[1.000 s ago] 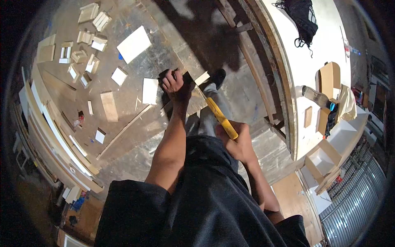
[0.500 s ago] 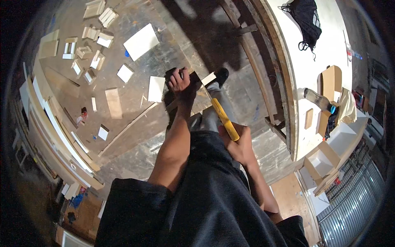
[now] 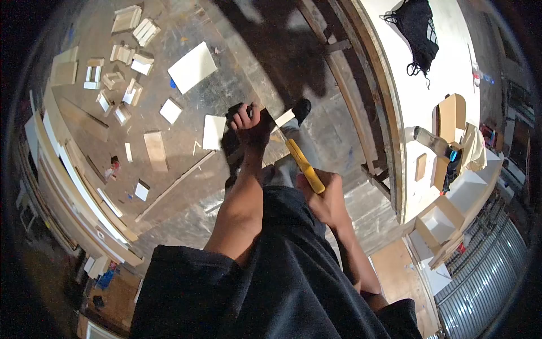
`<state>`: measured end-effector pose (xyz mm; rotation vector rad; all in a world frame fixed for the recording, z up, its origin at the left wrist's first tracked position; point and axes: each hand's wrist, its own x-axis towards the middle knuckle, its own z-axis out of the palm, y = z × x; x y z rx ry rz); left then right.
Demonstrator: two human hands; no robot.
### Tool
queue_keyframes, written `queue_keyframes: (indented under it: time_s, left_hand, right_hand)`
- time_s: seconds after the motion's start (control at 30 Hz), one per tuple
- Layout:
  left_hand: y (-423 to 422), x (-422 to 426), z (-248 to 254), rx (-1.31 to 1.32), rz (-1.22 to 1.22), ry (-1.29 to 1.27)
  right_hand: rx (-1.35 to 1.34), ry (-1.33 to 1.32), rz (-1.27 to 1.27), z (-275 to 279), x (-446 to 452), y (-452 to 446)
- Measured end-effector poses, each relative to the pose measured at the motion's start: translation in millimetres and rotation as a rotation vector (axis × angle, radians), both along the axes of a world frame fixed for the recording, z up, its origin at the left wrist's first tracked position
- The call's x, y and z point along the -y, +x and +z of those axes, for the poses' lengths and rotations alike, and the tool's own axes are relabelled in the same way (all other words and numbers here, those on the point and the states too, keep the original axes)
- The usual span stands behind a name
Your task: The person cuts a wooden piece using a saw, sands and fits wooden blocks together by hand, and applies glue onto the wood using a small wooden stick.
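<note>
My right hand [image 3: 327, 198] is wrapped around the yellow handle of a hand saw [image 3: 305, 165]. The saw's thin blade points forward and lies beside a pale piece of wood [image 3: 285, 117], whose light end sticks out past the blade. My left hand [image 3: 246, 120] is just left of the blade, its fingers curled over something dark. Shadow hides what those fingers grip. Below the hands are my legs and one dark shoe [image 3: 302, 110].
Several small wooden frames [image 3: 142, 62] lie on the floor at upper left, near a white panel [image 3: 192, 68] and a wooden board [image 3: 155, 151]. A long strip [image 3: 175, 186] crosses the floor. To the right, a white-topped table [image 3: 418, 113] holds a bottle [image 3: 432, 141] and black cloth [image 3: 418, 34].
The view has tilted a little, so the floor pieces sit slightly lower. Relative to the wood, the saw has slid slightly forward. My left hand stays in place by the blade.
</note>
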<state>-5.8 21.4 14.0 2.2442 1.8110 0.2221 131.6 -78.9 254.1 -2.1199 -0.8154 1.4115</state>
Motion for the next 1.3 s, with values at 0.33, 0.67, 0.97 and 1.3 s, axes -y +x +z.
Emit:
queue_keyframes:
  time_s: [0.33,0.67,0.97,1.3]
  left_hand:
    - [0.6,-1.8,-8.3,-0.086,-0.06,0.097]
    - [6.4,-5.2,5.5,-0.028,-0.036,0.001]
    - [4.9,-3.8,-2.4,-0.075,-0.053,0.079]
    - [6.5,4.8,-3.3,-0.06,-0.055,0.101]
  right_hand:
    - [-0.083,-0.038,0.009,-3.9,6.2,10.3]
    - [-0.06,-0.049,0.029,-32.7,19.0,9.6]
    - [-0.136,-0.116,-0.068,1.6,8.2,21.3]
    - [-0.062,0.062,0.044,-12.9,20.4,12.7]
